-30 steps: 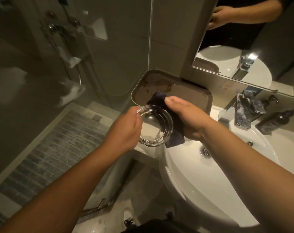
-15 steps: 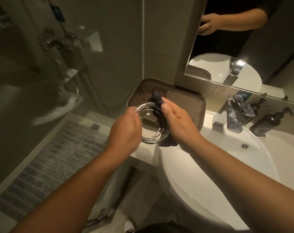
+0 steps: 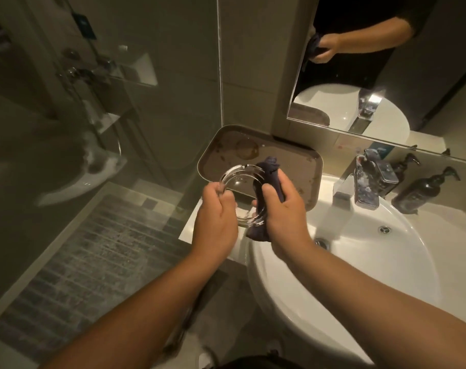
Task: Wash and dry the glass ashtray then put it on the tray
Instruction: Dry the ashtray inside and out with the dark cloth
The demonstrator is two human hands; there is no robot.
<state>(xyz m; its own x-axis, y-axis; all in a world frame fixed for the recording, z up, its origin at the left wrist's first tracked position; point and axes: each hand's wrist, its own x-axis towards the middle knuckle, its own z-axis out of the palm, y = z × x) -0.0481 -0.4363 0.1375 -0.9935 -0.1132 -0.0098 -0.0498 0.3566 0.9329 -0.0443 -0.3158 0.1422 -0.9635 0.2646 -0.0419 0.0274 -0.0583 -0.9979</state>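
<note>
A round clear glass ashtray is held tilted in the air over the near edge of the brown tray. My left hand grips its left rim. My right hand holds a dark blue cloth wrapped over the ashtray's right rim, thumb pressing the cloth inside. The tray lies on the counter in the corner by the wall, stained and with nothing standing on it.
A white round basin with a chrome tap lies to the right. Two dark pump bottles stand behind it under a mirror. A glass shower screen rises on the left.
The ashtray has tipped more upright and the cloth has slid round its right rim. My view has drifted slightly, so the tray sits lower in the picture.
</note>
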